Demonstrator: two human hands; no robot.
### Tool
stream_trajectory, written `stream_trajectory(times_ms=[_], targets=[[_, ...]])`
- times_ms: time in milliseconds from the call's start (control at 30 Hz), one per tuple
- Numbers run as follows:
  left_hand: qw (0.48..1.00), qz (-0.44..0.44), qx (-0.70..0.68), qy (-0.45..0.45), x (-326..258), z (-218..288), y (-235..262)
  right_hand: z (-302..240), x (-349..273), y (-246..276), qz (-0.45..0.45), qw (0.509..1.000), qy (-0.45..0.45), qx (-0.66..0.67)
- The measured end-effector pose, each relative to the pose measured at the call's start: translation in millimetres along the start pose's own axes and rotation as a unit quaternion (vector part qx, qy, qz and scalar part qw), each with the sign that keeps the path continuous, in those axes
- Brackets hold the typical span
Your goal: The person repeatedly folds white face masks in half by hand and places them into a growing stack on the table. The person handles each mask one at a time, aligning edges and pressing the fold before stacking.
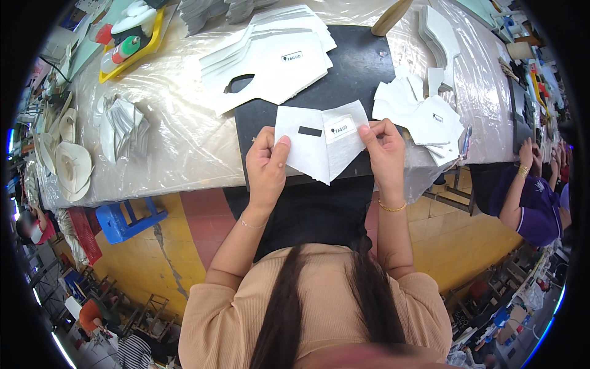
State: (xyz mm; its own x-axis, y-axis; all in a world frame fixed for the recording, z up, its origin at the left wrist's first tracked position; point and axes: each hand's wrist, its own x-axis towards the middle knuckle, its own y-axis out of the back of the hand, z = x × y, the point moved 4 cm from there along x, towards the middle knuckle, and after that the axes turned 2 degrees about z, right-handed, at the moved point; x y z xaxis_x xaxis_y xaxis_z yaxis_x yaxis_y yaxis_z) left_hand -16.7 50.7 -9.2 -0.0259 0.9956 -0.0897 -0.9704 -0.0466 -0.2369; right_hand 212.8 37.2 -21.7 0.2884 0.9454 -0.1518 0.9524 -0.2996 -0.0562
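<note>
Between my two hands I hold a white cut fabric piece (307, 144), creased down its middle and coming to a point at the bottom. It has a dark rectangular slot on its left half and a small printed label on its right half. My left hand (268, 163) pinches the left edge, thumb on top. My right hand (385, 150) pinches the right edge the same way. Beneath the piece lies a black board (350, 74). A fanned stack of white cut pieces (276, 64) rests on the board's far left, the top one printed with a label and having an oval cut-out.
Right of the board lie more labelled white pieces (433, 120) and a tall stack of white pieces (439, 40). A wooden handle (391, 17) stands at the far edge. Leftward are bundled pieces (120, 129), a yellow tray (141, 58) with bottles, and a blue stool (126, 221). A co-worker in purple (534, 206) sits right.
</note>
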Motion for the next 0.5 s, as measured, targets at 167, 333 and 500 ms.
stream_trajectory(times_ms=[167, 333, 500], targets=[[0.999, 0.037, 0.005, -0.032, 1.7, 13.2, 5.1, -3.3, -0.8, -2.7, -0.005, 1.000, 0.004, 0.012], [0.997, 0.024, 0.047, -0.061, 2.5, 34.8, 4.5, -17.9, -4.5, -14.1, 0.026, 0.995, 0.063, -0.079], [0.957, -0.043, 0.194, -0.213, 3.0, 70.1, -12.1, -61.0, -22.3, -15.9, 0.073, 0.923, 0.291, -0.241]])
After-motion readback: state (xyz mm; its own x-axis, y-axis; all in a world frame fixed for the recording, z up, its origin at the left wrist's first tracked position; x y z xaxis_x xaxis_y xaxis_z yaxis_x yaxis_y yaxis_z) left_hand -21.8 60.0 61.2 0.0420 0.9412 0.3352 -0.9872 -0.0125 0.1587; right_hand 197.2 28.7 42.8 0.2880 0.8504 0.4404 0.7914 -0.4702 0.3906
